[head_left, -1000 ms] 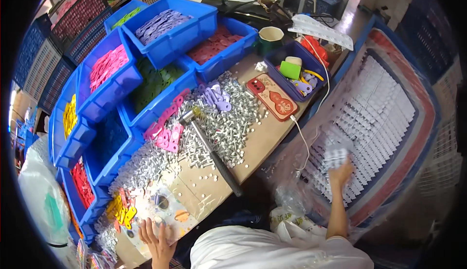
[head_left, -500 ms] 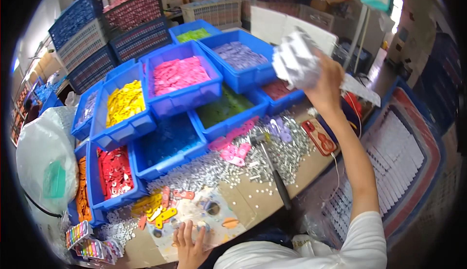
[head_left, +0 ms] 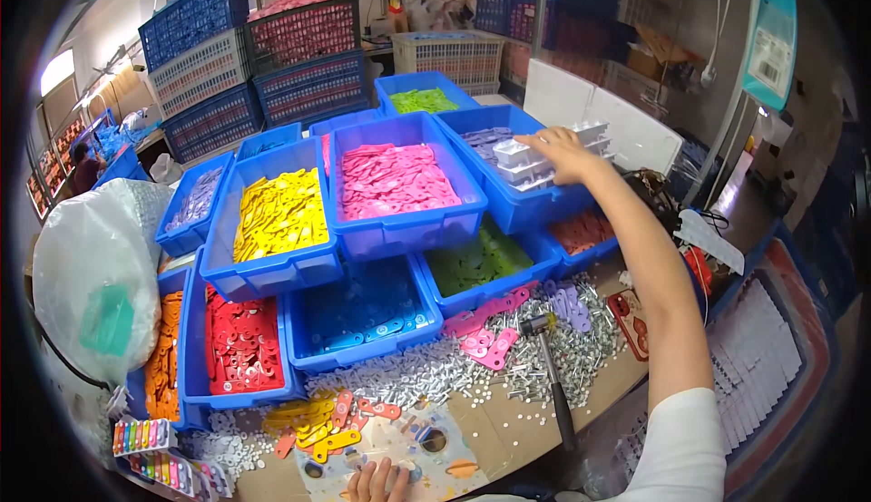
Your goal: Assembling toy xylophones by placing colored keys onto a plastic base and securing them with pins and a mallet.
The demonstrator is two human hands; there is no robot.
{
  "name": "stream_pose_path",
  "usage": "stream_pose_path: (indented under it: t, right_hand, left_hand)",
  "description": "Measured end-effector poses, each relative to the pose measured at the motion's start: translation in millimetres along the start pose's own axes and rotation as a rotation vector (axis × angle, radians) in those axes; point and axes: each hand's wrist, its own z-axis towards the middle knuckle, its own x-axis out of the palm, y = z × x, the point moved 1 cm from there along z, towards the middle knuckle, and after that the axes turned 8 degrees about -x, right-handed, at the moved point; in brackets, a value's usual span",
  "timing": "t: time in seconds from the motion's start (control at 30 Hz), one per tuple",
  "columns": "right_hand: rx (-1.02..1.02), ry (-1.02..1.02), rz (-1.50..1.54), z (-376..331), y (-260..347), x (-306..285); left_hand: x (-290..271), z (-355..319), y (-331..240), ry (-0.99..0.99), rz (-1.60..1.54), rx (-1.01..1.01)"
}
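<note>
My right hand reaches far forward and rests on a stack of white plastic pieces lying on the rim of a blue bin of pale purple tags; the fingers grip the stack from above. My left hand lies at the near table edge with fingers spread on a worn work mat, holding nothing. A hammer lies between heaps of small silver metal parts, with pink tags beside its head.
Blue bins hold yellow, pink, red, blue, green and orange tags. A large white bag stands at the left. Stacked crates fill the back. Rows of white pieces lie at the right.
My right hand has carried the white pieces from the tray at the right, up over the table, and down onto the far purple-tag bin. My left hand stayed on the mat.
</note>
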Motion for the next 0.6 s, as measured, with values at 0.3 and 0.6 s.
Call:
stream_pose_path:
  t: [0.3,0.6]
  right_hand:
    - [0.061,-0.01,0.052,-16,-24,-8]
    - [0.452,-0.968,-0.378,-284,70,23]
  left_hand:
    - [3,-5,2,0.004,0.039,0.012]
    - [-2,-6,5,0.002,0.086,0.03]
